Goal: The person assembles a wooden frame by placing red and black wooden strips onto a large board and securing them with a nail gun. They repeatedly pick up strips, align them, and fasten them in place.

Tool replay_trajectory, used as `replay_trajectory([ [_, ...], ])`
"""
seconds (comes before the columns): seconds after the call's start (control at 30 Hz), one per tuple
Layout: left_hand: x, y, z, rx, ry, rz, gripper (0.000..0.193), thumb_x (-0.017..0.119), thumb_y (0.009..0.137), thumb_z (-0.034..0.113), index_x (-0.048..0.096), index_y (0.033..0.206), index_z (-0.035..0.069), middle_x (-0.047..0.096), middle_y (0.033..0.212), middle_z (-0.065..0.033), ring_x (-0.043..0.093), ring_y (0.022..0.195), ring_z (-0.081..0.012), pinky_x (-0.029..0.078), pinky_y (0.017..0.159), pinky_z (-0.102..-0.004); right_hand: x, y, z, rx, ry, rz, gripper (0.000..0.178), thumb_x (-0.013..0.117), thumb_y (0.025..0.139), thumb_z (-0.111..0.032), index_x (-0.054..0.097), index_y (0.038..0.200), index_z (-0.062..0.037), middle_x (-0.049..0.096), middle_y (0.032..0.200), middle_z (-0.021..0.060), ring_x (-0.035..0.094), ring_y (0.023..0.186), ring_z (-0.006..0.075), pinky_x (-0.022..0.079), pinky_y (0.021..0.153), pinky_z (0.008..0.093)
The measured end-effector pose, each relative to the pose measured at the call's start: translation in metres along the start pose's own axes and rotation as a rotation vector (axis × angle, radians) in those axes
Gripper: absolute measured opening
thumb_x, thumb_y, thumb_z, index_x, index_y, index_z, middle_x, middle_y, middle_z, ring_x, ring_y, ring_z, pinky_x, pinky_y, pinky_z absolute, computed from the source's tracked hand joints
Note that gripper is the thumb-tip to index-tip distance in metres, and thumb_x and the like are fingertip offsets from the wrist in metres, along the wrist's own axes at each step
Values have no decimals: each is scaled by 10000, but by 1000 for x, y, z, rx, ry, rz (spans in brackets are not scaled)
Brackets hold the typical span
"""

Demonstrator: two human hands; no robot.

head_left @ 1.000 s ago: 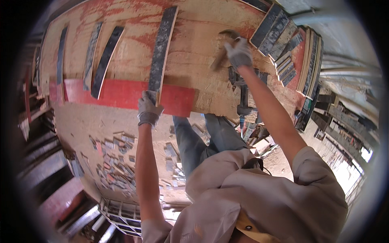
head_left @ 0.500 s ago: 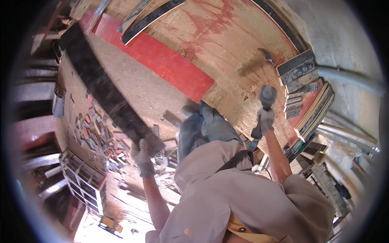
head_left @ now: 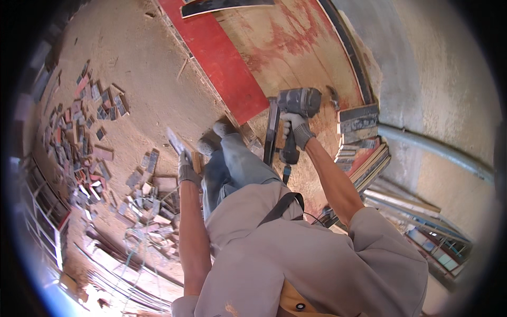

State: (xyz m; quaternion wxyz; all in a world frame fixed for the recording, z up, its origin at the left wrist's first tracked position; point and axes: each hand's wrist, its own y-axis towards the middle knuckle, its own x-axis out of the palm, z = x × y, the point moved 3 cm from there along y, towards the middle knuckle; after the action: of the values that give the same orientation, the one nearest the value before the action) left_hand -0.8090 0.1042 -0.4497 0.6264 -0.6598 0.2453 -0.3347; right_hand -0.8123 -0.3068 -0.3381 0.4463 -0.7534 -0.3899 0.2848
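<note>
My right hand (head_left: 298, 127), in a grey glove, is closed round the handle of a dark nail gun (head_left: 301, 100). Its long narrow magazine (head_left: 271, 132) points back toward my body, and a blue fitting sits at the handle's base. My left hand (head_left: 187, 171), also gloved, is closed on a narrow pale piece (head_left: 175, 141) seen nearly end-on; blur hides its exact kind. A small wooden block (head_left: 196, 161) shows beside that hand, near my legs. The hammer (head_left: 332, 98) lies on the wooden panel beyond the nail gun.
A red board (head_left: 222, 58) lies along the left side of the large wooden panel (head_left: 285, 58). Dark strips (head_left: 348, 47) edge the panel. Stacked strips (head_left: 364, 164) stand by the wall on the right. Offcuts (head_left: 84, 137) litter the floor at left. A pipe (head_left: 438, 148) runs along the wall.
The long dark board that was in my left hand no longer shows at full length; that hand now holds a narrow pale piece. The nail gun has moved left, and the view has turned.
</note>
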Motion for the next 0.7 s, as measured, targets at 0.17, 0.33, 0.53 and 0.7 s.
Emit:
replay_trajectory([
  [0.17, 30, 10, -36, -75, -260, -191, 377, 601, 991, 484, 665, 918, 119, 650, 695, -40, 628, 546, -190, 541, 457, -301, 0, 3, -6, -1, -108, -10, 117, 645, 906, -248, 564, 887, -166, 420, 567, -41, 474, 461, 157, 444, 446, 376],
  [0.33, 59, 58, -59, -45, -455, -135, 229, 587, 1031, 313, 682, 1057, 106, 747, 921, -95, 714, 729, -270, 574, 580, -393, -2, -2, -51, 184, -496, -13, 235, 687, 891, -279, 565, 729, -161, 491, 560, 7, 528, 490, 181, 468, 482, 392],
  [0.53, 100, 102, -88, -47, -768, -271, 216, 597, 1024, 212, 649, 1178, 69, 733, 1096, -117, 712, 1001, -297, 572, 925, -474, 33, 22, -129, -799, -1915, -429, 518, 762, 880, -328, 615, 1264, -13, 744, 1043, 120, 722, 905, 221, 559, 850, 350],
  [0.7, 125, 120, -108, -54, -888, -208, 215, 583, 1029, 182, 638, 1197, 59, 706, 1163, -132, 687, 1070, -319, 538, 991, -519, 91, 51, -147, -81, -1767, -484, 633, 750, 874, -342, 549, 1408, -68, 742, 1053, 173, 738, 870, 314, 585, 762, 432],
])
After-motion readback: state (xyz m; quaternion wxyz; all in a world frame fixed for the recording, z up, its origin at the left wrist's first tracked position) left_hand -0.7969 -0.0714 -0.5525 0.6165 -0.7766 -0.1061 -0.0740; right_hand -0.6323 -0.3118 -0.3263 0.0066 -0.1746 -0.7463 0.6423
